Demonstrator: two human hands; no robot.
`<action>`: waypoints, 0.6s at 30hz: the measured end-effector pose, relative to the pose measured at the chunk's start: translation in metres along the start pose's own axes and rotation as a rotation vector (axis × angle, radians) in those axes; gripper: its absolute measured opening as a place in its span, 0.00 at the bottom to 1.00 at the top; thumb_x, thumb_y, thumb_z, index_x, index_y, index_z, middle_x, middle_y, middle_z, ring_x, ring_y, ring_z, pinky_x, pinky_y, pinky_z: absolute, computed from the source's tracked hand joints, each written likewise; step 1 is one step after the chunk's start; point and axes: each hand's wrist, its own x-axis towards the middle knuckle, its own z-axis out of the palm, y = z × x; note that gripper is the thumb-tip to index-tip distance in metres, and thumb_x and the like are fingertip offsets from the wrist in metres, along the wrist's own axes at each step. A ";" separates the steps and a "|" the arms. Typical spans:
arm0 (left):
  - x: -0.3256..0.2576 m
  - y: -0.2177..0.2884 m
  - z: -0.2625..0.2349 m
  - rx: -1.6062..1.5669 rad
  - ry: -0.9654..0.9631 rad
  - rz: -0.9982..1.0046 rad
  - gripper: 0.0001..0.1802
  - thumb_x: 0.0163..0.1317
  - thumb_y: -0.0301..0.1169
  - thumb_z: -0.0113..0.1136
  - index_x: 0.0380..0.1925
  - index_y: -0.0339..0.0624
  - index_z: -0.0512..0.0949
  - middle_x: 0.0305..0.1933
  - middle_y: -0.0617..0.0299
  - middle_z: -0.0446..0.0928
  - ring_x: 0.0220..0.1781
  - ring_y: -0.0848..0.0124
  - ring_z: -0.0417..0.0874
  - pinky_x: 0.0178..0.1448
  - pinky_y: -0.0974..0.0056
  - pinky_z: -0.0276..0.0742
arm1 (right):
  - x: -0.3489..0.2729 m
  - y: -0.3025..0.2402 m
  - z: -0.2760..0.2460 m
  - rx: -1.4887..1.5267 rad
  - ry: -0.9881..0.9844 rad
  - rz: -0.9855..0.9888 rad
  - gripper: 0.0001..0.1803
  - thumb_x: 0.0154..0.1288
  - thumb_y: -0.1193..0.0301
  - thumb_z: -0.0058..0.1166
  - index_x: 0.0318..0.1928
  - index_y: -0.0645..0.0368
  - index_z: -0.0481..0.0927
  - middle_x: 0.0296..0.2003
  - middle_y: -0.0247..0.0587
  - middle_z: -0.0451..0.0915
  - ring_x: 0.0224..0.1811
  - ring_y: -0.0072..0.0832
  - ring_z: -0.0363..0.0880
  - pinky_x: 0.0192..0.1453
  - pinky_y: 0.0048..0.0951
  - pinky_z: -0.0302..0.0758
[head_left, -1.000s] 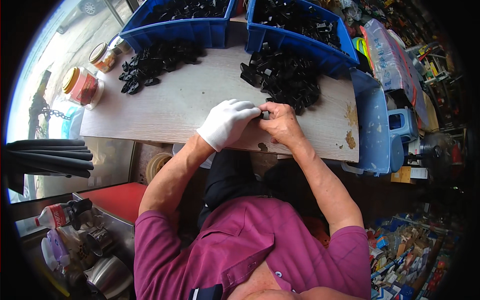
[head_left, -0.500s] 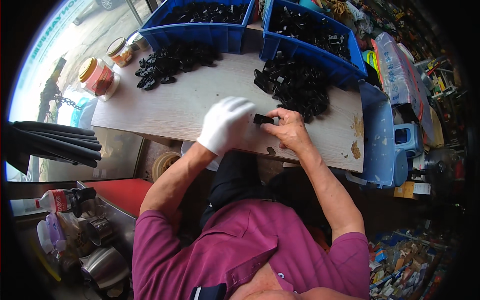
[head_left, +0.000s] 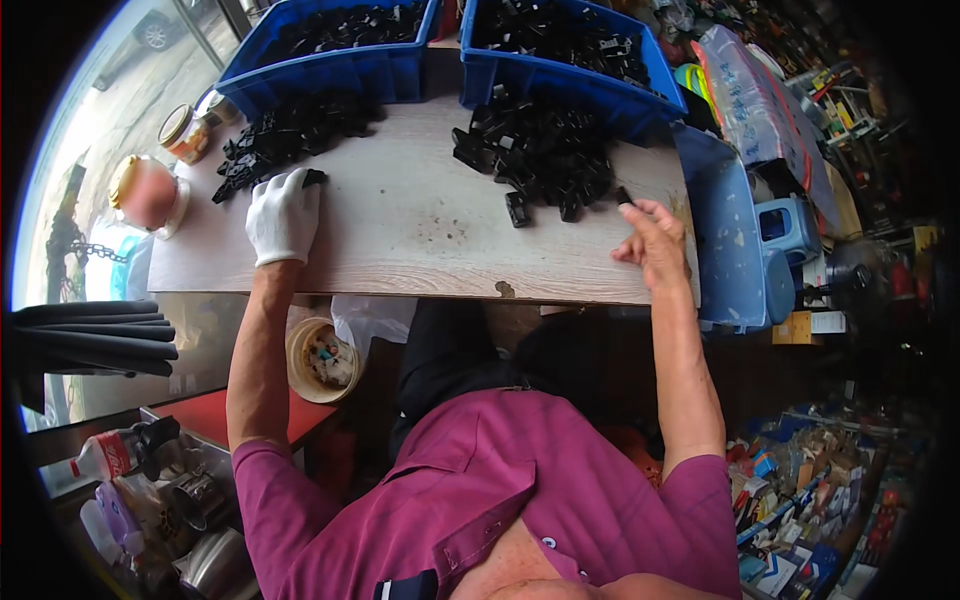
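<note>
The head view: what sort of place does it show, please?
Probably a workshop or shop: black parts lie piled on a worktable, blue bins hold more, and assorted goods crowd the right side.

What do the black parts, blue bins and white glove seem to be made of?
Black parts: probably moulded plastic, semi-gloss, judging by small highlights; paler bits could be metal.
Blue bins: likely rigid plastic, smooth, with a slight sheen and stiff, uniformly coloured walls.
White glove: seemingly knitted fabric, matte, with no shine and a close fit; fibre unclear.
</note>
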 end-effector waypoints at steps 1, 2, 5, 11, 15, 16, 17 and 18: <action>0.001 0.000 0.001 0.000 -0.027 -0.022 0.14 0.61 0.41 0.69 0.46 0.53 0.85 0.43 0.61 0.86 0.47 0.56 0.85 0.47 0.52 0.83 | 0.007 0.002 -0.014 0.021 0.103 -0.018 0.22 0.65 0.65 0.70 0.53 0.62 0.78 0.13 0.29 0.69 0.13 0.24 0.76 0.27 0.36 0.86; 0.005 0.000 0.002 -0.014 -0.013 -0.016 0.13 0.63 0.42 0.68 0.42 0.51 0.85 0.42 0.60 0.85 0.46 0.55 0.85 0.45 0.51 0.84 | 0.014 0.001 -0.029 0.049 0.193 0.002 0.20 0.65 0.64 0.70 0.52 0.59 0.79 0.13 0.29 0.67 0.15 0.25 0.75 0.29 0.38 0.87; 0.014 -0.008 0.008 0.059 -0.050 -0.037 0.14 0.67 0.45 0.65 0.35 0.47 0.84 0.39 0.57 0.84 0.44 0.53 0.85 0.40 0.48 0.84 | 0.023 -0.008 -0.052 0.103 0.383 -0.007 0.18 0.66 0.64 0.70 0.53 0.54 0.82 0.14 0.28 0.66 0.17 0.26 0.74 0.30 0.40 0.87; 0.022 0.009 0.007 -0.036 -0.175 0.020 0.18 0.70 0.45 0.60 0.28 0.44 0.84 0.35 0.51 0.83 0.40 0.49 0.85 0.40 0.46 0.82 | 0.006 -0.004 -0.026 0.032 0.125 -0.009 0.18 0.64 0.67 0.71 0.51 0.58 0.82 0.15 0.27 0.71 0.15 0.21 0.75 0.29 0.36 0.88; 0.021 0.021 0.004 -0.137 -0.140 -0.069 0.15 0.70 0.43 0.60 0.33 0.45 0.85 0.37 0.51 0.85 0.40 0.50 0.87 0.42 0.48 0.83 | -0.012 -0.012 0.036 -0.155 -0.142 0.037 0.19 0.62 0.62 0.74 0.45 0.60 0.83 0.16 0.26 0.71 0.12 0.18 0.71 0.21 0.28 0.83; 0.018 0.020 0.008 -0.234 -0.055 -0.124 0.13 0.70 0.42 0.60 0.35 0.45 0.85 0.37 0.52 0.85 0.40 0.50 0.87 0.43 0.48 0.83 | -0.014 -0.012 0.050 -0.189 -0.165 0.073 0.19 0.61 0.61 0.75 0.45 0.60 0.83 0.17 0.27 0.71 0.12 0.18 0.71 0.20 0.27 0.81; 0.015 0.019 0.011 -0.264 -0.012 -0.135 0.11 0.69 0.41 0.61 0.40 0.48 0.86 0.38 0.53 0.86 0.39 0.50 0.88 0.44 0.49 0.83 | -0.016 -0.013 0.064 -0.222 -0.190 0.108 0.20 0.61 0.60 0.75 0.44 0.60 0.83 0.18 0.27 0.72 0.12 0.17 0.70 0.19 0.25 0.80; 0.012 0.022 0.011 -0.292 0.016 -0.127 0.11 0.69 0.41 0.62 0.41 0.49 0.87 0.38 0.54 0.86 0.40 0.51 0.88 0.44 0.50 0.83 | -0.016 -0.012 0.076 -0.270 -0.202 0.090 0.20 0.60 0.59 0.75 0.42 0.60 0.83 0.19 0.29 0.74 0.11 0.17 0.69 0.17 0.24 0.75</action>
